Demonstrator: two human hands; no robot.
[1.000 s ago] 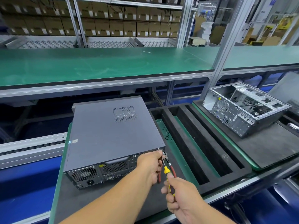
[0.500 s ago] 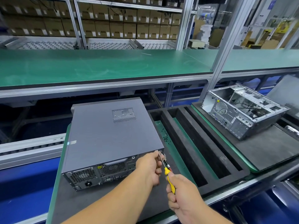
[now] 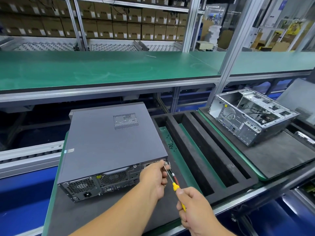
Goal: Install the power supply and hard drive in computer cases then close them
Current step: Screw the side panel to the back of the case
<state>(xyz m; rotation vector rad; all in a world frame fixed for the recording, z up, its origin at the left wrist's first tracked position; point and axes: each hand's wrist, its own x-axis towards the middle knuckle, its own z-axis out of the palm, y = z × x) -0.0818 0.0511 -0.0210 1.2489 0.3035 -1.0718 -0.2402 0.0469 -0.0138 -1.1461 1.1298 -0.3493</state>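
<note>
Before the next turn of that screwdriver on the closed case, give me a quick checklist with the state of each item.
1. Side panel seated on the closed computer case: ok, it lies flush along the rear edge.
2. Screwdriver tip at the rear top right corner: ok.
3. Tip engaged in the screw head: cannot tell, the left hand hides it.
4. Right hand grips the yellow handle: ok.
5. Left hand steadies the shaft at the corner: ok.
6. Second, open computer case ready to close: not ok, its side is off.
</note>
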